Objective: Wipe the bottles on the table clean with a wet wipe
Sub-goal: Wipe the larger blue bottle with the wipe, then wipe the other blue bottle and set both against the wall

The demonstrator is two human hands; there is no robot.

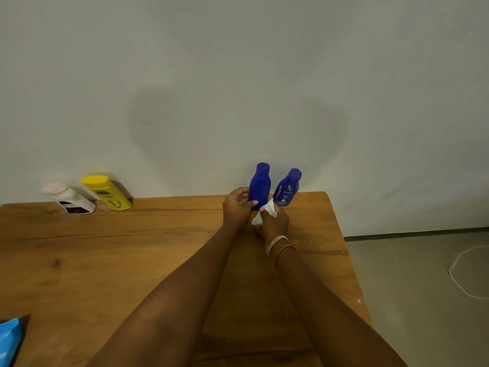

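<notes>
Wiping the plain blue bottle (259, 185), right of frame centre, far edge of worktop (132, 255).

Left hand (236, 206): fingers wrapped round the bottle's lower body, steadying it upright. Right hand (274, 221): fingers clenched on the wet wipe (266, 211), pressed at the bottle's base. Labelled blue bottle (287, 188) just beside. Likely light, smooth plastic, slippery once wet; grip the waist, not the cap. Wipe soft, bunches easily.
</notes>
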